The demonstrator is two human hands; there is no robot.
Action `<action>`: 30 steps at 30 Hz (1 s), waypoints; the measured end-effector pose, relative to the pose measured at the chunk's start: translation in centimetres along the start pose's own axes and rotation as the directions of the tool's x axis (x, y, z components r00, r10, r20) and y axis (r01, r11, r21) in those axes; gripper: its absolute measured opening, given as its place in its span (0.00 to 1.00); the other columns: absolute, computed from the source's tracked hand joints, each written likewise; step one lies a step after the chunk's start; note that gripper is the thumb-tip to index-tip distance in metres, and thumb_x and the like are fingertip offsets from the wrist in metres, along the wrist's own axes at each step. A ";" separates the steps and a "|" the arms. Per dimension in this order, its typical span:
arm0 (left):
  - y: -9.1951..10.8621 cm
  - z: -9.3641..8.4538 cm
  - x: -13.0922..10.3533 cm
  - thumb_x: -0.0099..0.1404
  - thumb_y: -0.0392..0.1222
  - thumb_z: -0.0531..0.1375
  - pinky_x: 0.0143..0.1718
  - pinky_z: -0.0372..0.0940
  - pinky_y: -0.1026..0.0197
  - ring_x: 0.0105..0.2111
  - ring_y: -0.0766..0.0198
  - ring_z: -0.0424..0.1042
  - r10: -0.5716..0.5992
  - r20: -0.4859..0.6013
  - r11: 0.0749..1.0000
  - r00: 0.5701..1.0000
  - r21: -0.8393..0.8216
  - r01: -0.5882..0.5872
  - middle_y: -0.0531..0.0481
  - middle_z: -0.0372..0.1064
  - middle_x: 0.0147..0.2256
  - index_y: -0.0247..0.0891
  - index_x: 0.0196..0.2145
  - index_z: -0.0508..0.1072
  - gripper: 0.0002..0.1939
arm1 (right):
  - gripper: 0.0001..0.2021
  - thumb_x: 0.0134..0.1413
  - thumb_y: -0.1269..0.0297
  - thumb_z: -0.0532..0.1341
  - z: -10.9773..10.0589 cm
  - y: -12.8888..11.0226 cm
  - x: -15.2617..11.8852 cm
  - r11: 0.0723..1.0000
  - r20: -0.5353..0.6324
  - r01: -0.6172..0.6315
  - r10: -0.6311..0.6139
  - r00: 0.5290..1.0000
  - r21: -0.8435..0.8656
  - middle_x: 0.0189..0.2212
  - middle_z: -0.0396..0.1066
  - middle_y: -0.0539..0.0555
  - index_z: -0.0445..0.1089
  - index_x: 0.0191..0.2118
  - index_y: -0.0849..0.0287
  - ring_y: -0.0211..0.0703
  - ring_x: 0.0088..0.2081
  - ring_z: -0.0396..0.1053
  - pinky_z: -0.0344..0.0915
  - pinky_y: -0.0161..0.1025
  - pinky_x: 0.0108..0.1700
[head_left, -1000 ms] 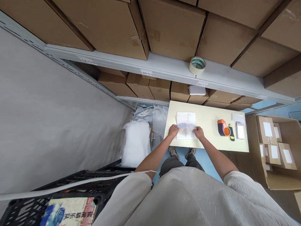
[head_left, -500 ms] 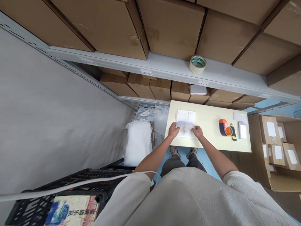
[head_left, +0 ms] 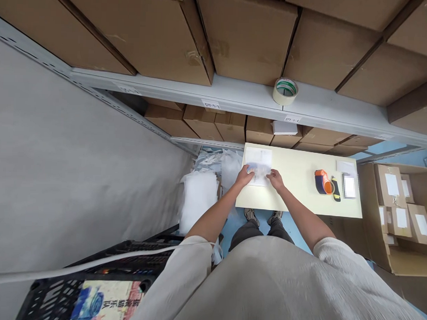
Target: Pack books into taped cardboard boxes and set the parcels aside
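Note:
On the left part of the pale yellow table lies a flat white packet (head_left: 260, 157), book-sized, with a faint bluish printed picture showing through its surface. I cannot tell whether the picture is on a cover or under a translucent sheet. My left hand (head_left: 244, 175) grips its left edge, thumb on top. At its right edge, my right hand (head_left: 276, 179) pinches it between thumb and fingers. An orange and dark tape dispenser (head_left: 323, 182) sits to the right on the tabletop (head_left: 296, 200), beside a black and yellow cutter (head_left: 336, 189).
White sheets (head_left: 199, 201) are stacked left of the table. A black crate (head_left: 47, 299) holding a picture book (head_left: 107, 301) stands at lower left. A tape roll (head_left: 285, 91) rests on the shelf edge ahead. A large carton (head_left: 380, 245) with small boxes stands right.
Both hands and the packet have moved away from me and slightly left over the table. The right fingers have shifted along the packet's edge. The view has shifted slightly.

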State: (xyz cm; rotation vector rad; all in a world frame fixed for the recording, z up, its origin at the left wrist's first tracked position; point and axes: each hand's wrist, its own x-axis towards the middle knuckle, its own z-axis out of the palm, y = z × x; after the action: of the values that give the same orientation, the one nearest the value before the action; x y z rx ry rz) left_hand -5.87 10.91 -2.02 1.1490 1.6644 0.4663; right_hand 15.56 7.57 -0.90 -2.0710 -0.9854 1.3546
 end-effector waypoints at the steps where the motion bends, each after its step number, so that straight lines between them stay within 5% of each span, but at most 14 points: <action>1: 0.0 -0.1 0.0 0.65 0.39 0.65 0.69 0.61 0.56 0.68 0.50 0.68 -0.004 -0.013 0.999 1.000 0.048 0.004 0.40 0.69 0.68 0.40 0.65 0.69 0.31 | 0.29 0.53 0.56 0.67 0.1 -0.1 0.1 1.000 0.001 0.003 -0.003 1.000 0.003 0.58 0.75 0.60 0.72 0.61 0.55 0.50 0.55 0.75 0.72 0.43 0.56; 6: -0.2 -0.2 -0.7 0.64 0.38 0.65 0.69 0.60 0.54 0.68 0.47 0.68 -0.005 -0.037 0.986 0.999 0.164 0.011 0.39 0.68 0.68 0.40 0.64 0.72 0.30 | 0.26 0.52 0.57 0.67 0.2 -0.1 0.1 1.000 0.013 0.007 -0.007 1.000 0.009 0.59 0.75 0.59 0.74 0.58 0.54 0.51 0.57 0.74 0.71 0.45 0.60; 18: 0.4 -1.8 0.7 0.64 0.38 0.67 0.71 0.59 0.55 0.68 0.49 0.68 0.058 -0.022 0.997 0.998 0.050 -0.056 0.41 0.70 0.67 0.41 0.61 0.76 0.26 | 0.27 0.52 0.56 0.68 0.1 -1.4 0.6 0.989 0.071 -0.005 -0.005 0.997 0.147 0.62 0.73 0.62 0.75 0.58 0.54 0.52 0.61 0.73 0.75 0.44 0.55; 30: 0.7 -2.1 -0.7 0.66 0.37 0.65 0.70 0.60 0.54 0.68 0.49 0.67 0.104 0.020 0.973 0.994 0.204 -0.106 0.42 0.67 0.68 0.43 0.57 0.77 0.22 | 0.20 0.54 0.58 0.67 -0.6 -1.8 -0.1 0.993 0.066 0.114 -0.114 0.991 0.015 0.60 0.77 0.57 0.78 0.52 0.53 0.52 0.59 0.74 0.71 0.48 0.62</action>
State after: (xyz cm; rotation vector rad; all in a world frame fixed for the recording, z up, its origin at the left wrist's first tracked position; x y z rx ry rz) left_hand -7.42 11.17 -0.25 1.3939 1.6787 0.3609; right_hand 15.50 8.67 0.70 -1.9408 -1.1038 1.3748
